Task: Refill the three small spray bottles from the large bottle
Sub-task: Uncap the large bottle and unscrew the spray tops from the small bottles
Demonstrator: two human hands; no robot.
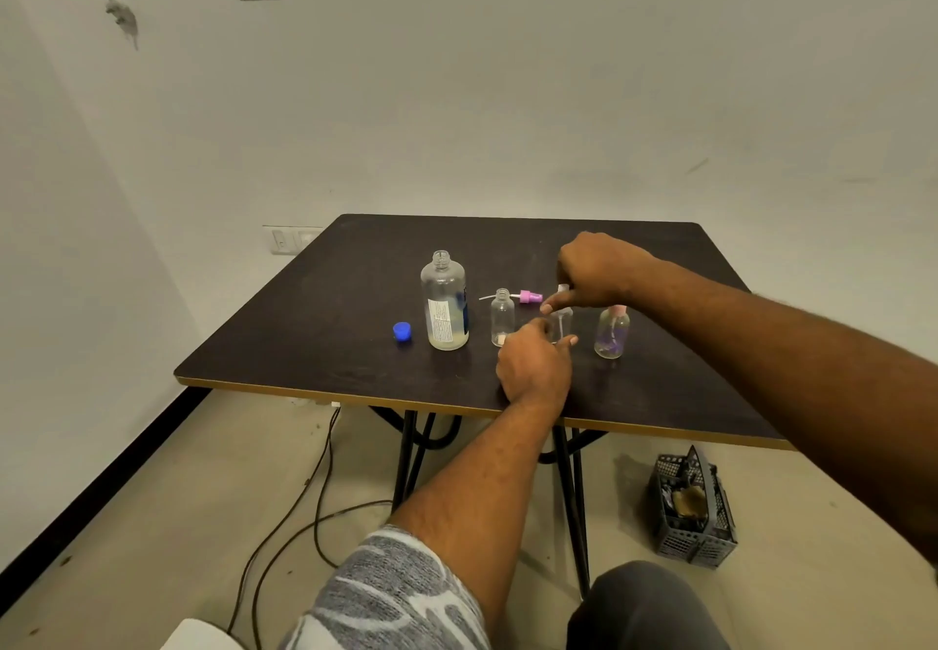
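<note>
The large clear bottle point(444, 306) stands uncapped on the dark table point(355, 294), a little liquid at its bottom; its blue cap point(402, 331) lies to its left. A small bottle point(502, 317) stands open beside it, its pink spray head point(528, 297) lying behind. My left hand point(533, 365) grips the middle small bottle point(562, 324) around its body. My right hand point(599, 268) pinches that bottle's white spray head point(563, 289) from above. A third small bottle point(612, 332) with a pink top stands at the right.
A grey plastic basket point(693, 512) sits on the floor right of the table legs. Cables point(304, 497) trail over the floor at the left. A wall stands just behind the table.
</note>
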